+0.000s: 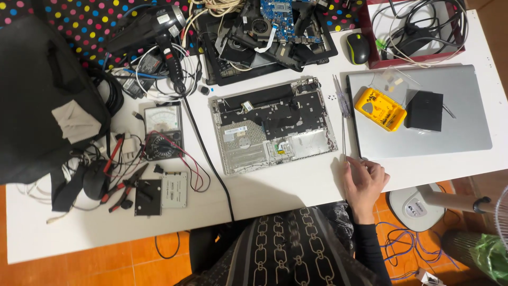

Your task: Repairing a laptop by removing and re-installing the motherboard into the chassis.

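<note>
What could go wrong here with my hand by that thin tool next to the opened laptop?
The right hand rests near the table edge, fingertips by the thin tool; a nudge might roll it off. The opened laptop base lies exposed, so the black cable beside it might snag and drag across it.

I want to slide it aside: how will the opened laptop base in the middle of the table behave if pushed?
The opened laptop base lies flat on the white table, so it would probably slide, not tip. Its exposed board and ribbon cables look fragile; push at the rim. The right hand rests beside it, touching a thin tool.
</note>
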